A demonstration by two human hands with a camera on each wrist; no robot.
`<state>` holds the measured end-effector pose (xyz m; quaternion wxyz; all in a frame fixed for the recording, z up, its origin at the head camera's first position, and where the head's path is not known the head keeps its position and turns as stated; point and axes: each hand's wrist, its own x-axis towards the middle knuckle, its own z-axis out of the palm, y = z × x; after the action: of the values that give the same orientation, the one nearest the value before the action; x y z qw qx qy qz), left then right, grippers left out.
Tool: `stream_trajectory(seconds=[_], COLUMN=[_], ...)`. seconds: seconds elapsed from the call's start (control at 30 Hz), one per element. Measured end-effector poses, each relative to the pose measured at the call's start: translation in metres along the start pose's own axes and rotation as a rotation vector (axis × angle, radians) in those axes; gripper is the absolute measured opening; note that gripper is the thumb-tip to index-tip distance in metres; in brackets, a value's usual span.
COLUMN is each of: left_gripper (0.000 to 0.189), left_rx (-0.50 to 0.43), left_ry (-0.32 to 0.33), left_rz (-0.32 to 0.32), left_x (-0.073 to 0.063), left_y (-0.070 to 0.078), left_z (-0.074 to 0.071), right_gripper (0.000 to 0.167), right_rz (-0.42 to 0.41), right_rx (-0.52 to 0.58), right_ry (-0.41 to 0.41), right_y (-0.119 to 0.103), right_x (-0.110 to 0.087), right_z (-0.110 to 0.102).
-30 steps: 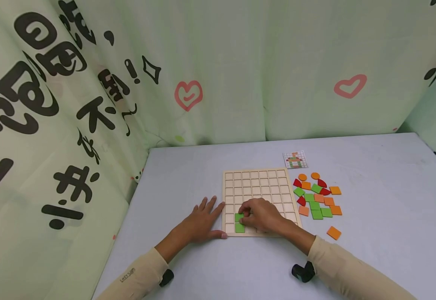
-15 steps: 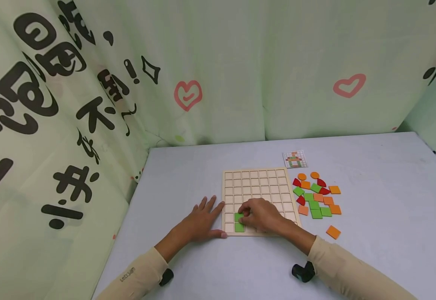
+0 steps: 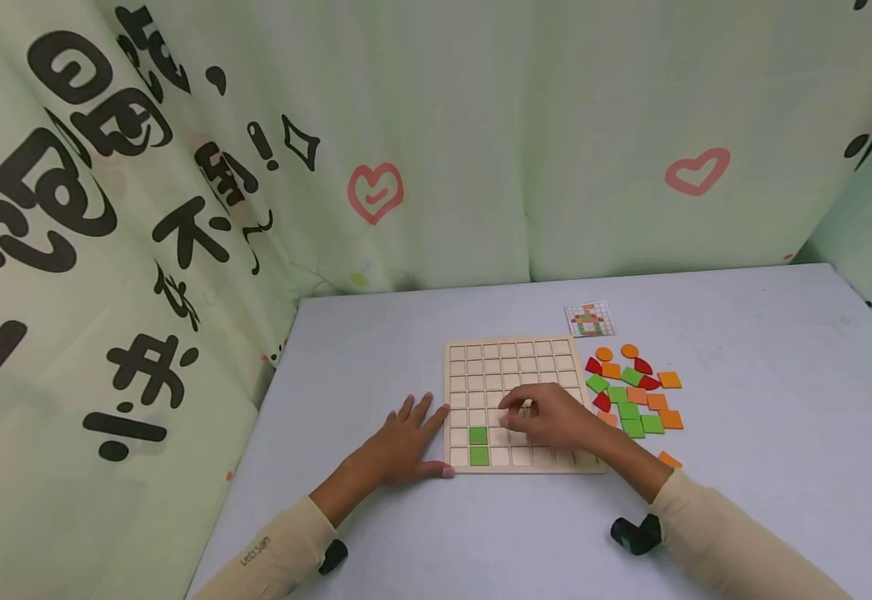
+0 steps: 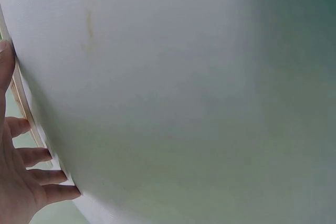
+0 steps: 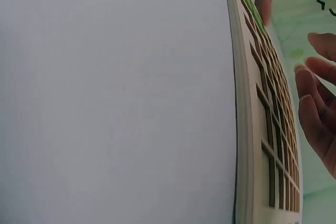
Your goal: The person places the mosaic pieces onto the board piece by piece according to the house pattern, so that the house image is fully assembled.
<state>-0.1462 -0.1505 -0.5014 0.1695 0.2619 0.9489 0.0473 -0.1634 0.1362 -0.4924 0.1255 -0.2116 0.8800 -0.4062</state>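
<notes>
A pale wooden grid board (image 3: 511, 364) lies on the table, with two green square tiles (image 3: 478, 436) in its lower left cells, one above the other. My left hand (image 3: 406, 450) rests flat at the board's left side, fingers spread and touching the edge; the left wrist view shows those fingers (image 4: 37, 156) along the rim. Over the board's middle, my right hand (image 3: 552, 414) hovers with loosely bent fingers. Nothing shows between its fingers (image 5: 312, 114) in the right wrist view, where the thumb and fingertips stand apart. Part of the grid is hidden beneath that hand.
Several loose tiles lie right of the board: green squares (image 3: 652, 424), orange squares (image 3: 670, 380), orange circles (image 3: 604, 354) and red pieces (image 3: 643, 366). A small pattern card (image 3: 590, 319) lies behind the board. A printed curtain (image 3: 451, 142) hangs beyond the table (image 3: 766, 375).
My right hand has let go of the upper green tile, which stays in its cell, and has moved up and to the right. The left hand has not moved.
</notes>
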Motion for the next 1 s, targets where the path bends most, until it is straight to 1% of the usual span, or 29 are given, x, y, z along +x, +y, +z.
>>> stream_trajectory(seconds=[0.13,0.23,0.4,0.53,0.6,0.7,0.8,1.0], left_gripper=[0.099,0.098,0.098,0.098,0.098,0.098,0.098,0.098], left_rx=[0.006,0.003,-0.003,-0.003,-0.001,-0.001,-0.004,-0.004], left_ry=[0.004,0.001,-0.005,-0.005,-0.003,0.000,0.004,0.010], left_rz=[-0.005,-0.011,-0.013,-0.012,-0.011,-0.010,-0.007,-0.003], left_x=[0.000,-0.001,-0.002,-0.002,-0.003,-0.003,-0.003,-0.004], left_y=[0.001,0.001,0.003,0.003,0.003,0.003,0.003,0.002], left_z=[0.001,0.000,-0.003,-0.004,-0.004,-0.003,-0.003,-0.003], right_gripper=[0.024,0.024,0.023,0.026,0.026,0.025,0.025,0.026], right_rz=[0.039,0.064,0.088,0.138,0.165,0.198,0.226,0.254], right_rx=[-0.009,-0.018,-0.072,-0.122,-0.154,-0.194,-0.221,-0.246], right_ry=[0.031,0.070,0.149,0.196,0.215,0.223,0.218,0.202], right_y=[0.014,0.026,0.044,0.053,0.056,0.060,0.064,0.070], right_x=[-0.005,-0.010,-0.019,-0.025,-0.027,-0.028,-0.029,-0.028], right_z=[-0.019,-0.033,-0.056,-0.070,-0.075,-0.079,-0.082,-0.082])
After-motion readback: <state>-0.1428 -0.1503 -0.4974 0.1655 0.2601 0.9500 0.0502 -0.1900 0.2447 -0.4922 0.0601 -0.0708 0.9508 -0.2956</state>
